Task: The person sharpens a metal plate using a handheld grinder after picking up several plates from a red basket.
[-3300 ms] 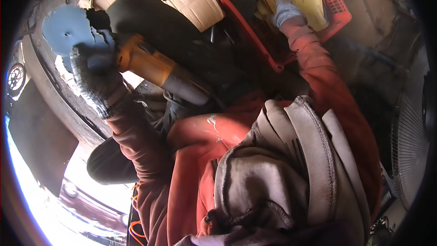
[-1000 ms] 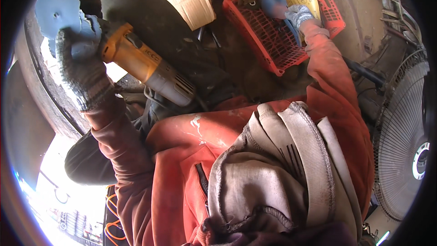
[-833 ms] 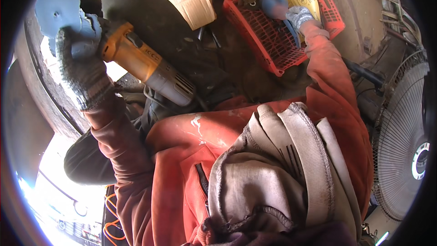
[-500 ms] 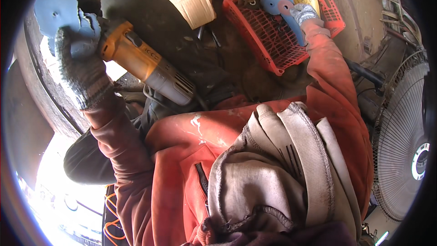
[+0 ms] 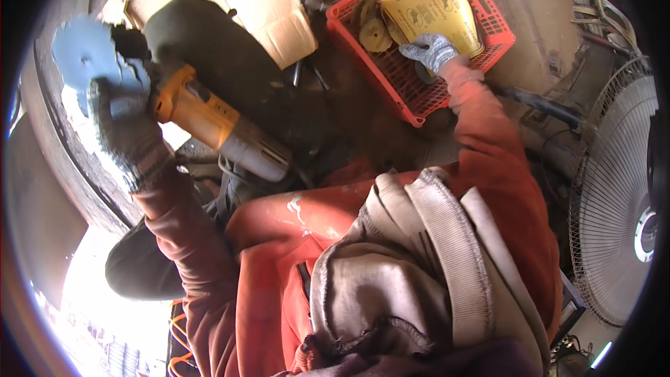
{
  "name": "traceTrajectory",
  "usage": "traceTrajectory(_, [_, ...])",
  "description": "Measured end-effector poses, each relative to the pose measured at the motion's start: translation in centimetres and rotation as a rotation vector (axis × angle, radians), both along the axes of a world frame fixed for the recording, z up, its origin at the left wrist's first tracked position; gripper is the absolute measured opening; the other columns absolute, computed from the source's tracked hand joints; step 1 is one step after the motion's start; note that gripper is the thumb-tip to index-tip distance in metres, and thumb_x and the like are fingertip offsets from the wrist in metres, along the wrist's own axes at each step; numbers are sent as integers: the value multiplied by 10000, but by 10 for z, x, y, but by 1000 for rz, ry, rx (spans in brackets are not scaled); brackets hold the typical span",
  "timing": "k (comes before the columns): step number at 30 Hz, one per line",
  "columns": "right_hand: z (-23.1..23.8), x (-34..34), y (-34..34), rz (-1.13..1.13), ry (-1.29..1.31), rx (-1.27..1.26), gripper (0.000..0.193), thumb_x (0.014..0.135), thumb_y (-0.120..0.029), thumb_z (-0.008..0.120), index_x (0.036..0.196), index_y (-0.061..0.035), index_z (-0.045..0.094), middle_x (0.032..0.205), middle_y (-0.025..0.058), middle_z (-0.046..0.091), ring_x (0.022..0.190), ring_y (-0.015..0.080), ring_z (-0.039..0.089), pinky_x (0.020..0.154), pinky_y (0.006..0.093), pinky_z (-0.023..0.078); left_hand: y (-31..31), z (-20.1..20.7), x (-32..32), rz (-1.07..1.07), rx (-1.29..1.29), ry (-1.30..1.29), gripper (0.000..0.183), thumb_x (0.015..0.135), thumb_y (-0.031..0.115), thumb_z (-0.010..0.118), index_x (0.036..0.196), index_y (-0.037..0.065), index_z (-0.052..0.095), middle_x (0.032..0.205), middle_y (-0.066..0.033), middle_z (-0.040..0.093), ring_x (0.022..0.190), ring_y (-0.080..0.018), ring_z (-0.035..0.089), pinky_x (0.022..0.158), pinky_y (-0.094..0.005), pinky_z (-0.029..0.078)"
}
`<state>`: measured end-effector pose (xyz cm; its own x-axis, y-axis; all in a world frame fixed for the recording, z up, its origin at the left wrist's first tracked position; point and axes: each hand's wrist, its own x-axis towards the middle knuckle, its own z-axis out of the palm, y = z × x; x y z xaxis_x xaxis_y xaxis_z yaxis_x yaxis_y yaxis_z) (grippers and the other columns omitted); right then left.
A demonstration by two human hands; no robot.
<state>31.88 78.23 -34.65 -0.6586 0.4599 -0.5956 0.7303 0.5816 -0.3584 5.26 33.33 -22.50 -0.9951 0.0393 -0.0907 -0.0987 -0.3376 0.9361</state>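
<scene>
My left hand [image 5: 129,126], in a knitted glove, is closed on a torn blue sanding disc [image 5: 82,49] with a small centre hole. A dark ragged piece [image 5: 130,43] shows at the disc's edge. Close beside this hand, an orange and grey angle grinder [image 5: 209,119] rests against my dark-trousered leg. My right hand [image 5: 430,52], also gloved, reaches into a red plastic crate [image 5: 391,87], its fingers stretched out at the lower edge of a yellow paper packet [image 5: 436,14]. Next to the fingers is a yellowish-brown disc [image 5: 375,35]. Part of a dark round thing shows under the hand.
Flattened cardboard [image 5: 262,7] lies beyond my knee. A large fan [image 5: 618,202] stands close on my right, near metal prongs [image 5: 593,0]. A black bar [image 5: 537,103] runs between crate and fan. An orange coiled cord [image 5: 179,335] hangs at lower left.
My right hand has moved left and slightly nearer within the crate. The blue discs there are out of sight, and yellow packets now show on top. My left hand keeps the torn disc, slightly lower.
</scene>
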Motion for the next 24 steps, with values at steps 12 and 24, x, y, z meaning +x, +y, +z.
traceTrajectory(12, [42, 14, 103, -189, -317, 777, 823, 788, -513, 730, 1391, -22, 458, 1381, 226, 501, 1298, 344, 477, 1054, 435, 428, 6, -1, -5, 14, 99, -82, 465, 887, 246, 676, 1269, 27, 528, 1192, -156, 586, 1076, -303, 590, 919, -454, 521])
traceTrajectory(24, [-19, 12, 156, -191, -664, 572, 436, 920, -306, 587, 1333, -168, 574, 1421, 93, 512, 1308, 272, 496, 1067, 430, 428, -10, -3, -7, 108, 102, -139, 450, 889, 207, 664, 1252, -22, 527, 1108, -142, 599, 955, -255, 604, 867, -373, 512])
